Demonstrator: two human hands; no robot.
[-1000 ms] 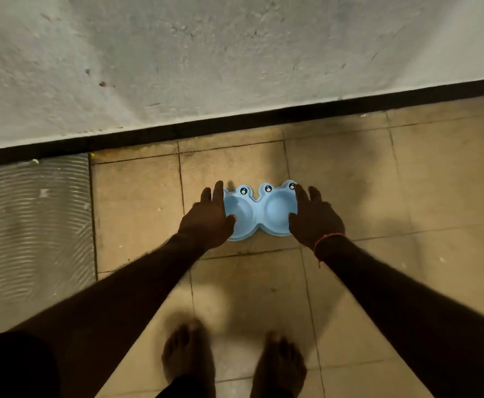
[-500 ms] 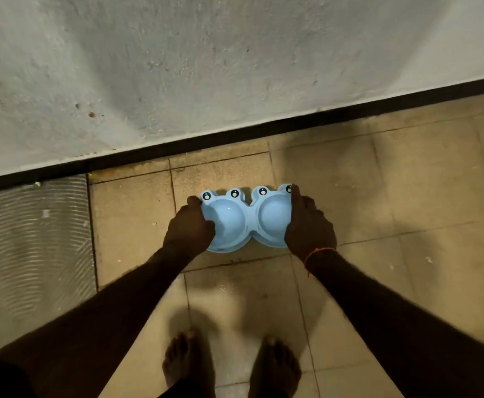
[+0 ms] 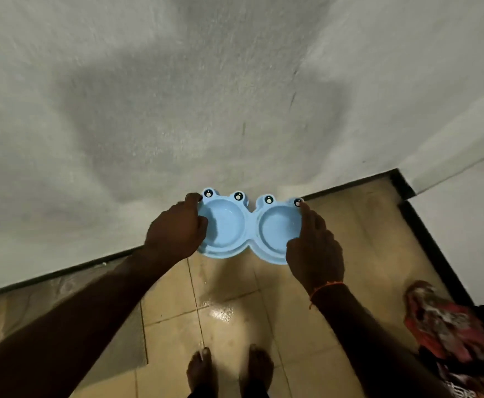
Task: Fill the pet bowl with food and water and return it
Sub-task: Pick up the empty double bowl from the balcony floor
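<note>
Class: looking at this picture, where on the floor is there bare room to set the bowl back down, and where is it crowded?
Bare tiles lie between the wall, the feet and the arms, under the bowl held by the left hand and right hand. The right side is crowded: a red cloth lies by the black skirting.

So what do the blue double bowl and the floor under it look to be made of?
The pet bowl looks like moulded plastic: uniform light blue, smooth matte-satin, with rounded rims and small moulded eye bumps. Both wells appear empty. The floor looks like glazed ceramic tile: beige squares with grout lines and a bright glossy reflection. The left hand and right hand grip the bowl's ends.
</note>
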